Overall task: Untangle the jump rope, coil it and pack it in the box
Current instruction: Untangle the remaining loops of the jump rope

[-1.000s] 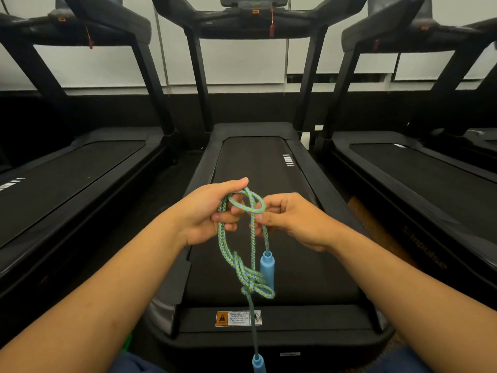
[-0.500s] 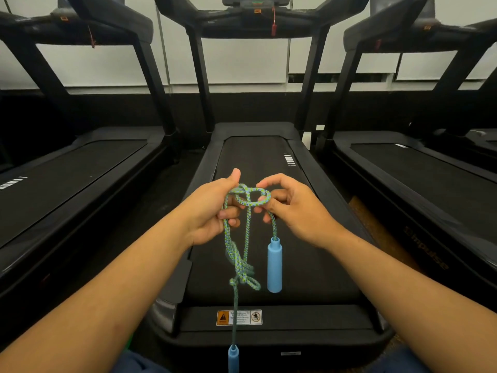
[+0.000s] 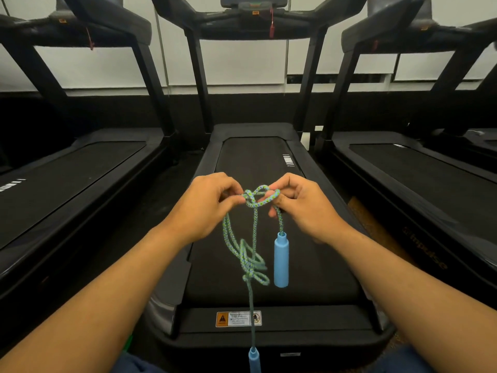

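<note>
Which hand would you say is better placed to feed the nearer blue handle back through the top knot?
Probably the right hand: it pinches the rope just above that blue handle, while the left hand steadies the top knot.

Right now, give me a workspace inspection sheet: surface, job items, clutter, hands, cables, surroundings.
Surface: black belt of the middle treadmill, below the hands; nothing rests on it.
Job's things: jump rope held in the air, knotted at the top between the hands, second tangle hanging lower. One blue handle dangles under the right hand, the other handle hangs at the bottom edge. Box: nothing seen.
Clutter: nothing seen.
Grippers: left hand pinches the top knot; right hand pinches the loop beside it.
Cables: red safety cord hanging from the middle console.
Surroundings: treadmills either side, white wall panels behind, warning sticker on the near end of the deck.
</note>
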Tool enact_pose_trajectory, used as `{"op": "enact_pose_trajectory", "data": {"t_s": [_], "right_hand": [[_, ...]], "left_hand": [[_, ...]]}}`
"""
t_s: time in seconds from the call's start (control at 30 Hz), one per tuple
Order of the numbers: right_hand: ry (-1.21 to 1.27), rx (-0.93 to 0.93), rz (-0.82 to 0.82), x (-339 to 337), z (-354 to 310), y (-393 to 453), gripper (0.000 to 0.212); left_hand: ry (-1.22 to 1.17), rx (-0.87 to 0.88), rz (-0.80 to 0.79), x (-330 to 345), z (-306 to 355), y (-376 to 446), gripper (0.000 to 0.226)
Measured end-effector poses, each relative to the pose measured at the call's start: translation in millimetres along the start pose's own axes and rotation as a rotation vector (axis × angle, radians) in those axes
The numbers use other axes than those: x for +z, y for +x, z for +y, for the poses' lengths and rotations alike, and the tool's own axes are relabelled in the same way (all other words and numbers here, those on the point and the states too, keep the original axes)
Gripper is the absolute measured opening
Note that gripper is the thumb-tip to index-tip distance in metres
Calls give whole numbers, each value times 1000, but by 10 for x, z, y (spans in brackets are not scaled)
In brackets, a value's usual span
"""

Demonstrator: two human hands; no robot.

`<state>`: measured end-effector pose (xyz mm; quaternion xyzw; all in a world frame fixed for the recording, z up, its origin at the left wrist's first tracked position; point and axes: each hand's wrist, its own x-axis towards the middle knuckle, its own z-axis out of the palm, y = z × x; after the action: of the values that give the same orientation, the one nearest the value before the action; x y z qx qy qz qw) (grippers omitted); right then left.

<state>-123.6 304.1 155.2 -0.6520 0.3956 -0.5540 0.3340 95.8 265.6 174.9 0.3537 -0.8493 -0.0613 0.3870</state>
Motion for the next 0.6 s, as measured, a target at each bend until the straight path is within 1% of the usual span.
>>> {"op": "enact_pose_trajectory", "data": {"t_s": [0.03,0.1,0.13,0.2,0.27,0.3,0.37,0.47,0.53,0.6], "right_hand": [[18,12,-12,-5,-3,-5,5],[57,37,-35,-18,-13,-18,6],[77,47,-43,-23,-17,-23,6],[113,59,-55,-20,-26,-29,6],[125,59,-61,-12,-23,-29,6],[123,59,-67,-7,-24,-27,7],[118,60,-82,5,-21,-22,8],[116,62,-93,34,-17,-24,9],[115,63,-102,34,-27,-35,8],[121,70,-113,10,-37,-34,8]], "left_hand": [[-18,-2,31,-15,2,5,5],[-125,-77,47,-51,30,15,5],[-141,-118,11,-60,29,18,7],[-97,-152,-121,-69,-7,10,9],[-116,-152,-241,-78,-6,-15,13],[-157,-139,-256,-73,21,-19,18],[-202,-85,-200,-50,130,-16,22],[-136,18,-132,37,268,-10,6],[-94,21,-117,83,291,-20,3],[-52,-24,-80,69,274,-12,5]]}}
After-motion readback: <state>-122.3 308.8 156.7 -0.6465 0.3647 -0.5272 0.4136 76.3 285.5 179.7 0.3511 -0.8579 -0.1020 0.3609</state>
